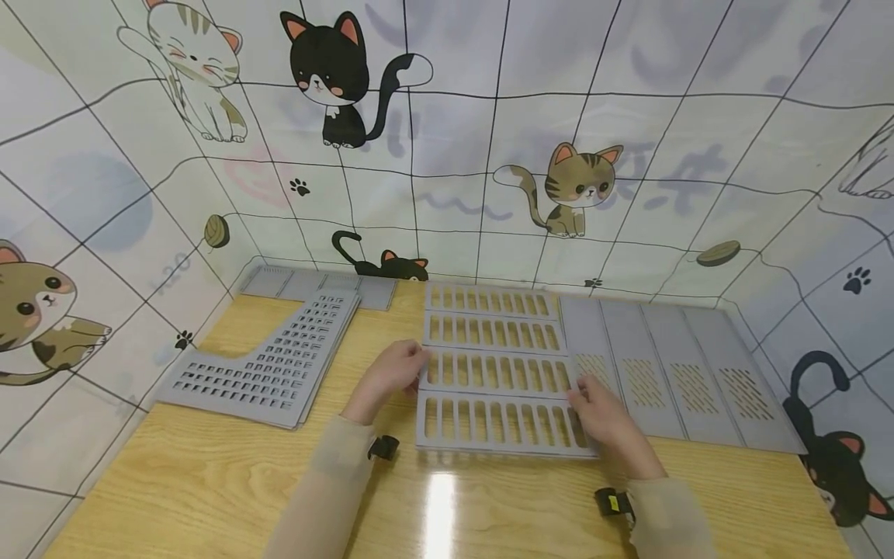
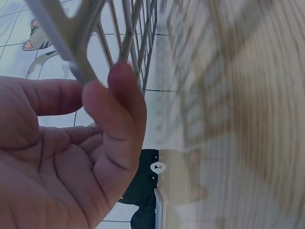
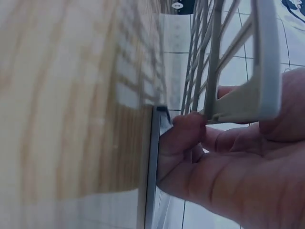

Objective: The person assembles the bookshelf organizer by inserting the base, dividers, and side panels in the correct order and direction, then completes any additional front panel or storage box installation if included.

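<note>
A grey flat panel (image 1: 489, 394) with rows of long upright slots is held by both hands at its two sides. It hangs a little above the wooden table, and a gap with its reflection shows in both wrist views. My left hand (image 1: 394, 369) grips the left edge, with the thumb and fingertips around the frame (image 2: 71, 28) in the left wrist view. At the opposite edge, lower down, my right hand (image 1: 604, 411) pinches the panel. The right wrist view has its fingers curled under the panel's corner (image 3: 269, 62), close above another grey sheet's edge (image 3: 151, 167).
To the left lies a stack of grey L-shaped sheets (image 1: 244, 411) with small square holes. Behind it is a grey strip (image 1: 377, 293). A wide grey panel (image 1: 628, 326) with slanted slits lies on the right. Cat-printed cloth (image 1: 454, 124) encloses the wooden table (image 1: 209, 481).
</note>
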Available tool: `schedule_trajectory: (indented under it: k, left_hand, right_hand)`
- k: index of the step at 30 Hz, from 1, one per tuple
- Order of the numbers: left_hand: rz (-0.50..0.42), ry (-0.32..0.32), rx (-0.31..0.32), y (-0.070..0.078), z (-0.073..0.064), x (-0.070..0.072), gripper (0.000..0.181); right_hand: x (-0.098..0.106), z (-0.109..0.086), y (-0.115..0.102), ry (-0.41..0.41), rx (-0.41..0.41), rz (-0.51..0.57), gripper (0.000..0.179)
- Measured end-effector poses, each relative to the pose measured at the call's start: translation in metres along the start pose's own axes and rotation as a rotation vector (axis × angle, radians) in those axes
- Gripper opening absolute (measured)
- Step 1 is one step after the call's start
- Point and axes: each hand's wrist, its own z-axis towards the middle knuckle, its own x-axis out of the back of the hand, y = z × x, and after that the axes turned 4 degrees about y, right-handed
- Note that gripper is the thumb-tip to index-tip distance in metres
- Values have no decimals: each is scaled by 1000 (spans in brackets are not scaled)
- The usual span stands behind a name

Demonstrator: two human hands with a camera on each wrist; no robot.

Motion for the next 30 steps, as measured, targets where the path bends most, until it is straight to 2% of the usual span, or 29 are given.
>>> schedule_trajectory:
  k: [3, 7, 11, 17, 23, 30]
  left_hand:
    - [74, 14, -7, -3, 2, 2, 35]
    - [134, 6, 17, -7, 3, 6, 39]
    - [187, -19, 48, -9, 2, 8, 39]
    - [263, -54, 63, -9, -2, 8, 35]
    - [335, -61, 58, -6, -4, 6, 36]
    - [358, -58, 48, -6, -4, 3, 37]
  right_hand:
    - [-2, -1, -3, 18, 28, -42, 41]
    - [-3, -3, -6, 21, 69, -102, 30]
    - [-2, -6, -9, -2, 79, -123, 30]
    - [2, -10, -11, -38, 60, -125, 42]
    - [6, -15, -16, -53, 60, -163, 30]
    - [11, -19, -17, -60, 77, -176, 28]
